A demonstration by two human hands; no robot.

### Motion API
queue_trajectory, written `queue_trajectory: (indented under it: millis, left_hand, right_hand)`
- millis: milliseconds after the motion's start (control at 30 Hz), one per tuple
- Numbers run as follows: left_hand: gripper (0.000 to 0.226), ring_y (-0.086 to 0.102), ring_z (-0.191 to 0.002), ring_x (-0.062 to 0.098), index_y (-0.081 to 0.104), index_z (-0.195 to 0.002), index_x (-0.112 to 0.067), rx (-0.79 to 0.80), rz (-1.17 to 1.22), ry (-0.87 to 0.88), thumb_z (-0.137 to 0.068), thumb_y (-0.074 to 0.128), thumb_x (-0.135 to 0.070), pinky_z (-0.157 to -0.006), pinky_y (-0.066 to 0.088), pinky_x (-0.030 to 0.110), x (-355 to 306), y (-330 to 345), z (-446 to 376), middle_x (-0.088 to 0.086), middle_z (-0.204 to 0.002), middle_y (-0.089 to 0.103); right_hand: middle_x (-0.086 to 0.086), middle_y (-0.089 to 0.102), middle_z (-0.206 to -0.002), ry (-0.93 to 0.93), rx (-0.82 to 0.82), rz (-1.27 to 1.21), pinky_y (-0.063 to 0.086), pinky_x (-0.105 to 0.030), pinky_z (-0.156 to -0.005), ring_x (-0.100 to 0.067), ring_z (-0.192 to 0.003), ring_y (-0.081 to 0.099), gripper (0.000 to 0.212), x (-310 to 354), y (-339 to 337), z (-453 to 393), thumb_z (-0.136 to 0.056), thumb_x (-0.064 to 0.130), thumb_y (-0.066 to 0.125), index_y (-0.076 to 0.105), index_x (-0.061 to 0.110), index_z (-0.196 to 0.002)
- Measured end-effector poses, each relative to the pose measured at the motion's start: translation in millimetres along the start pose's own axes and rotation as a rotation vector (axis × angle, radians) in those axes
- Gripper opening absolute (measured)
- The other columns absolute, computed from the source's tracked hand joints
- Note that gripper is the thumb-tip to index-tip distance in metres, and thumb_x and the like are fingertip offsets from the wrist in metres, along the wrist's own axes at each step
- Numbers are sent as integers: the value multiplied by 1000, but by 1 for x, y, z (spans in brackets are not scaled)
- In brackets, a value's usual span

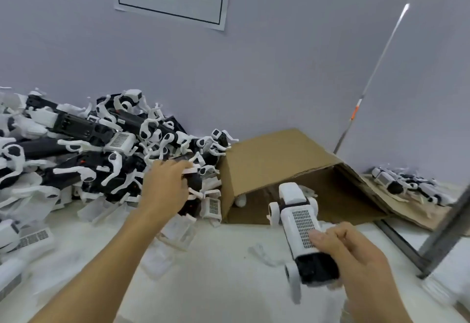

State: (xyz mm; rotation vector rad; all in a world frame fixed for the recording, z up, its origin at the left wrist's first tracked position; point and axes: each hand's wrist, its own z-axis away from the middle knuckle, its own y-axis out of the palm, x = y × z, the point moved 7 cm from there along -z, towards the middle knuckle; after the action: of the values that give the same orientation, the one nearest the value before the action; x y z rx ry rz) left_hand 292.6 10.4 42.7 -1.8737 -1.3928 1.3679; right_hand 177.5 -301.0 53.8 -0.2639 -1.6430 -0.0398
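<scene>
Right hand [356, 259] wraps the black rear end of one assembled toy dog [300, 218], thumb laid on its grille. The toy points nose-first at the mouth of the cardboard box [279, 159], likely for stowing inside. Left hand [166, 187] curls its fingers over one black part [193, 182] at the near edge of the parts heap [76, 149], probably the next piece. Count: 1 finished toy, 1 box on its side, 2 heaps (smaller heap [407, 185] far right); loose pieces too tangled to count
</scene>
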Motion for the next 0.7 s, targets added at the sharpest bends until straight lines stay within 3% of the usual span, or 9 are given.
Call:
queue_trajectory:
  millis: [100,167,233,300,367,433,500,600,700]
  left_hand:
    - [24,63,-89,32,75,-114,-15,-160,102,22,-94,64,-8,-75,53,45,9,-13,4,12,-97,72]
    - [18,64,-79,32,78,-105,-9,-251,118,56,-91,68,-3,-69,53,44,13,-18,17,11,-91,73]
    - [19,66,-72,35,78,-104,-3,-343,152,82,-87,71,3,-66,54,45,13,-24,29,13,-89,75]
    - [23,68,-70,36,76,-106,2,-432,182,120,-83,73,8,-65,56,46,11,-29,40,18,-89,75]
    - [24,70,-74,25,73,-108,8,-537,300,119,-83,72,11,-73,56,32,11,-35,51,22,-92,74]
    - [24,65,-80,-5,71,-112,8,-656,475,61,-88,69,6,-78,51,12,15,-44,61,18,-97,73]
    - [23,61,-87,-16,68,-114,6,-738,587,71,-92,65,0,-81,51,6,6,-52,72,12,-102,70]
    - [15,69,-101,6,65,-110,4,-752,682,280,-96,62,1,-83,58,17,-27,-56,89,17,-111,67]
    - [12,69,-112,22,67,-100,-2,-613,703,502,-92,59,-4,-80,63,39,-65,-45,117,13,-107,70]
  right_hand:
    - [-3,63,-60,35,-62,-131,42,-23,-37,-12,-47,57,20,20,-32,-25,-72,21,76,66,19,-55]
    - [-5,69,-74,35,-141,-307,48,-28,-50,-15,-63,62,16,31,-55,-52,-83,19,69,73,20,-68]
    - [-2,69,-95,-4,-216,-509,50,-30,-70,-17,-88,64,9,45,-77,-81,-90,27,68,71,20,-93]
    - [1,62,-115,-9,-189,-608,48,-32,-96,-18,-113,58,33,53,-84,-104,-95,42,63,66,20,-118]
    - [-2,53,-134,74,-138,-573,37,-39,-115,-23,-132,47,50,43,-76,-112,-96,48,59,57,22,-138]
    - [-10,53,-142,119,-77,-522,38,-43,-114,-27,-135,48,51,25,-55,-107,-96,39,59,55,15,-140]
    - [-15,66,-131,136,15,-442,49,-39,-100,-27,-119,64,50,6,-24,-90,-89,36,62,62,6,-129]
    - [-11,77,-107,212,231,-321,59,-37,-83,-25,-98,75,61,-18,37,-52,-75,47,66,68,5,-119]
    - [-9,78,-106,340,453,-308,62,-38,-77,-25,-95,76,67,-33,94,-16,-68,65,66,73,17,-114]
